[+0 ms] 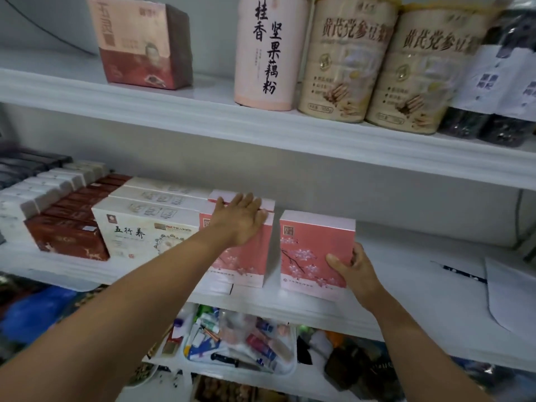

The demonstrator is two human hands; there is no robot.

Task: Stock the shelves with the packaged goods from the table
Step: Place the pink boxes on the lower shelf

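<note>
Two pink boxes printed with blossom branches stand upright on the middle shelf. My left hand lies flat with straight fingers over the top front edge of the left pink box. A second row of pink boxes stands behind it. My right hand grips the lower right corner of the right pink box, thumb on its front face. A narrow gap separates the two boxes.
Cream boxes and red-brown boxes fill the middle shelf to the left. The upper shelf holds a red box, a pink canister and two beige tins. White paper lies at the right. A tray of small items sits below.
</note>
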